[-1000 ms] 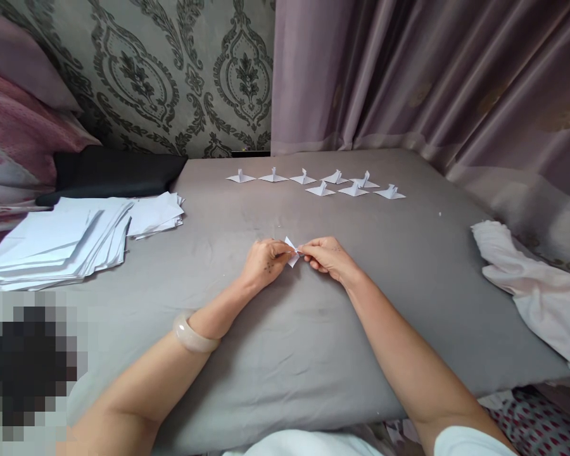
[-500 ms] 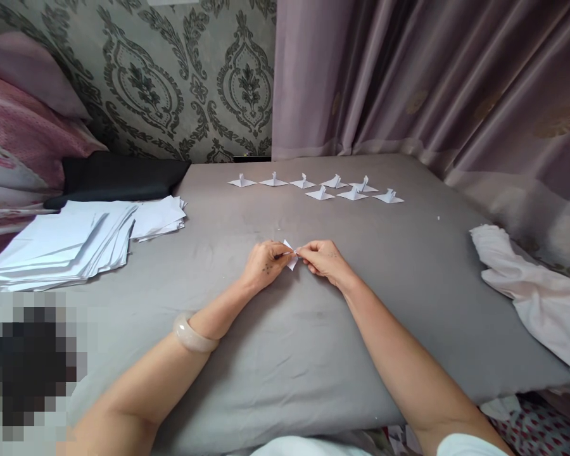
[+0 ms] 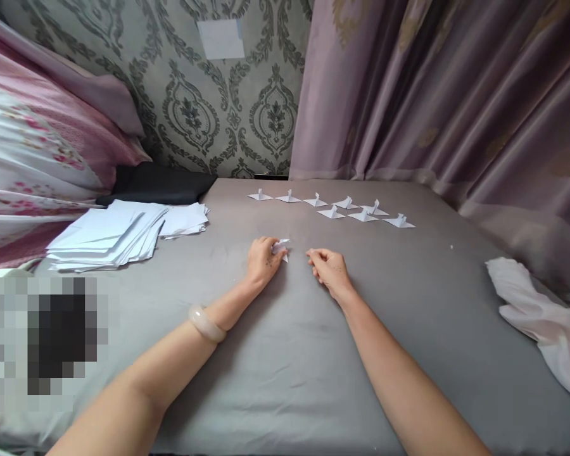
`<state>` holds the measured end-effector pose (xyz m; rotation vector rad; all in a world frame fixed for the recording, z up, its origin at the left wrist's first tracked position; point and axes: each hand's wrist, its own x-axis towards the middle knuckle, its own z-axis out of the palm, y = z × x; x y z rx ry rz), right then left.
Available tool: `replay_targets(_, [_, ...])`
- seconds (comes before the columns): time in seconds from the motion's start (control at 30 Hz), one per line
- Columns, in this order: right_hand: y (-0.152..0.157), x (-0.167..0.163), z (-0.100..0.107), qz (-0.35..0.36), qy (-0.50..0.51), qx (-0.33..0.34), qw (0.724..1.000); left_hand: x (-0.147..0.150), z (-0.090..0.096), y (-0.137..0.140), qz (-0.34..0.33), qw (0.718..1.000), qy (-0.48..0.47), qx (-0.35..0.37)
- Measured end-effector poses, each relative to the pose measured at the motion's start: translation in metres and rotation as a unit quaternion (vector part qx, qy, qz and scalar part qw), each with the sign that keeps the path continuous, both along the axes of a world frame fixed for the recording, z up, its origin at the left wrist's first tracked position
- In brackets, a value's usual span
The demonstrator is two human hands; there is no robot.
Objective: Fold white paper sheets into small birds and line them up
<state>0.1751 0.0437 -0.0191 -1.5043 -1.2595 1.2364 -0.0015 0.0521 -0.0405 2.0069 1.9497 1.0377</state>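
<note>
My left hand (image 3: 262, 261) is closed, pinching a small folded white paper (image 3: 282, 244) between thumb and fingers. Pointed corners stick out past the fingertips; the rest lies hidden in the hand. A short gap to the right, my right hand (image 3: 330, 271) has thumb and forefinger pressed together, the other fingers curled under. Whether a tiny bit sits in that pinch is too small to make out. Beyond both hands, several white folded-paper birds (image 3: 331, 212) stand in two rough rows on the grey cloth.
A thick stack of white paper sheets (image 3: 99, 231) lies at left, with a smaller paper pile (image 3: 185, 218) beside it. Behind them is a black folded item (image 3: 166, 182). Crumpled pale cloth (image 3: 527, 291) lies at right. Patterned wall and purple curtain (image 3: 361, 95) bound the far edge.
My hands have come apart: the right let go of the folded paper, which stays in the left. The head view has tilted up and turned left.
</note>
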Motion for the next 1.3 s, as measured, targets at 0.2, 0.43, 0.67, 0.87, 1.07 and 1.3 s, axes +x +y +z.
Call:
replay_targets(0.2, [0.002, 0.000, -0.009, 0.015, -0.039, 0.011, 0.999, -0.005, 0.008, -0.001, 0.040, 0.997, -0.033, -0.065])
replay_targets(0.43, [0.017, -0.023, 0.011, 0.035, -0.044, -0.036, 0.998, -0.008, 0.007, 0.002, 0.023, 0.997, -0.029, -0.067])
replay_targets(0.67, [0.042, -0.051, 0.018, 0.029, -0.042, -0.059, 0.997, -0.006, 0.006, 0.002, 0.014, 0.998, -0.015, -0.061])
replay_targets(0.87, [0.049, -0.052, 0.017, 0.081, -0.035, -0.044, 0.995, 0.002, 0.011, 0.000, 0.022, 0.997, -0.007, -0.079])
replay_targets(1.07, [0.056, -0.048, 0.010, 0.100, -0.032, -0.029, 0.994, 0.006, 0.013, -0.003, 0.024, 0.996, 0.004, -0.089])
replay_targets(1.3, [0.054, -0.038, 0.010, 0.086, -0.054, 0.002, 0.995, 0.010, 0.009, -0.005, 0.027, 0.996, 0.045, -0.075])
